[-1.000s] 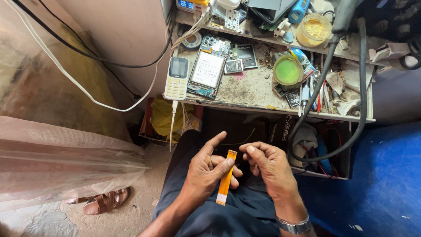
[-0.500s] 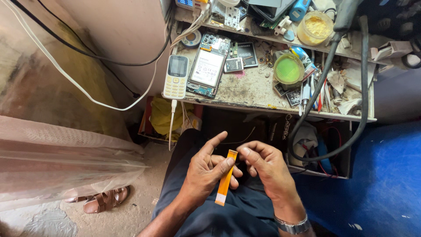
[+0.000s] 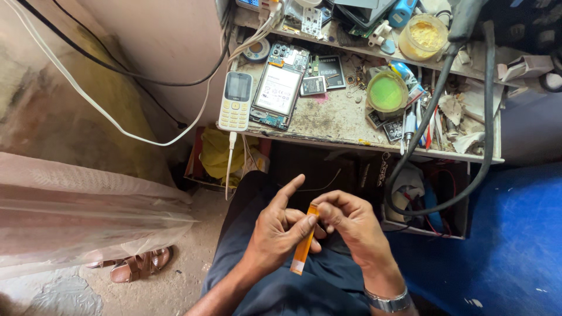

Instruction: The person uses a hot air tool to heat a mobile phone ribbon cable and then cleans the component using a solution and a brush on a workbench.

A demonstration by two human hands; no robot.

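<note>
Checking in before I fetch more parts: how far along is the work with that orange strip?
Done: a smartphone lies opened on the workbench, its insides showing. In hand: the left hand and right hand pinch the top of the orange flex strip over the lap. Left: the strip is not yet at the phone, which remains uncovered.

we see orange strip (image 3: pixel 303 248), white keypad phone (image 3: pixel 236 103) with yellow keys, green lid (image 3: pixel 386 92), yellow jar (image 3: pixel 424 35), blue floor (image 3: pixel 515 234), silver watch (image 3: pixel 387 302), brown sandals (image 3: pixel 133 266), yellow cloth (image 3: pixel 219 153).
</note>
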